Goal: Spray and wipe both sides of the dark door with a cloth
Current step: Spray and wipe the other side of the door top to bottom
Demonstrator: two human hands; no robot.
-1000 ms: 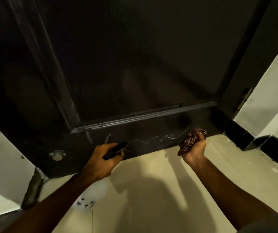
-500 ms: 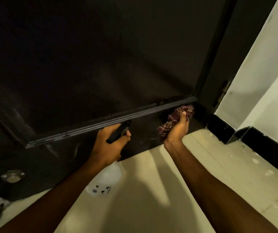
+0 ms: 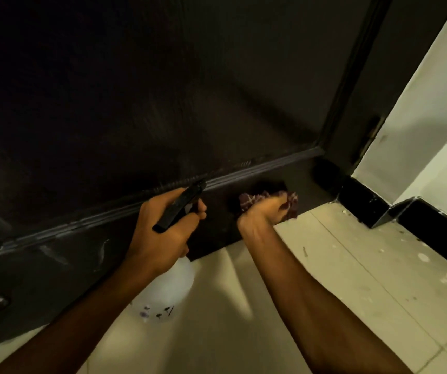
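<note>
Low on the door: right hand, fingers bunched round cloth, now pressed to the bottom rail (wiping begun); left hand still grips spray bottle.

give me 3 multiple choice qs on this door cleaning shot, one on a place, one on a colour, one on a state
1. Where is the cloth pressed?
A. on the floor tiles
B. on the dark door's bottom rail, near its right corner
C. on the pale wall

2. What colour is the spray bottle's body?
A. whitish
B. green
C. red

3. What is the left hand doing?
A. lying flat on the floor
B. holding the cloth
C. gripping the bottle's black spray head

Answers: 1 B, the right hand holds the cloth against the rail; 2 A, the pale body shows under the left wrist; 3 C, its fingers curl round the head.
</note>
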